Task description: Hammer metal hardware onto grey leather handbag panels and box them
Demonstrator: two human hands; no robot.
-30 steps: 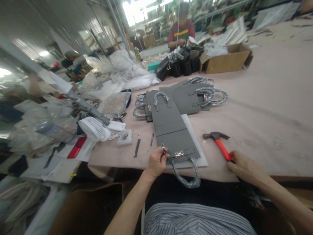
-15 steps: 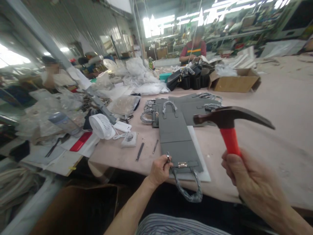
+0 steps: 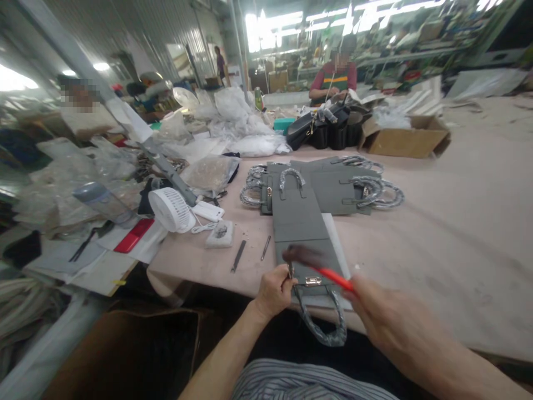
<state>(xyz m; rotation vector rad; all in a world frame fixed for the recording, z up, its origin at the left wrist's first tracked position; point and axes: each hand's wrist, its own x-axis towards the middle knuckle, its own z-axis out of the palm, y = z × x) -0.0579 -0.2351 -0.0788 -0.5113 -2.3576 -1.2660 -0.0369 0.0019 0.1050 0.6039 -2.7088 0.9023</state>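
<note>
My right hand (image 3: 385, 311) is closed around the red handle of a claw hammer (image 3: 335, 278). The hammer's dark head, blurred by motion, is at the top of a short metal punch (image 3: 290, 270); whether they touch I cannot tell. My left hand (image 3: 275, 290) pinches this punch upright at the left edge of a grey bag panel (image 3: 297, 219). Near that end, the panel bears a shiny metal clasp (image 3: 313, 281). A plastic-wrapped bag handle (image 3: 328, 338) hangs over the table's front edge. Beneath the panel lies a white board (image 3: 336, 236).
More grey bag panels (image 3: 339, 186) lie behind. Left of my work are a slim metal tool (image 3: 265, 248), a flat dark tool (image 3: 239, 256), a small white block (image 3: 219, 234) and a white fan (image 3: 170, 210). Black bags (image 3: 320, 133) and a cardboard box (image 3: 406, 141) stand farther back. A co-worker (image 3: 333, 78) sits opposite.
The hammer has swung down and left from its raised position at the right, to the punch. My left hand keeps its hold on the punch in nearly the same place.
</note>
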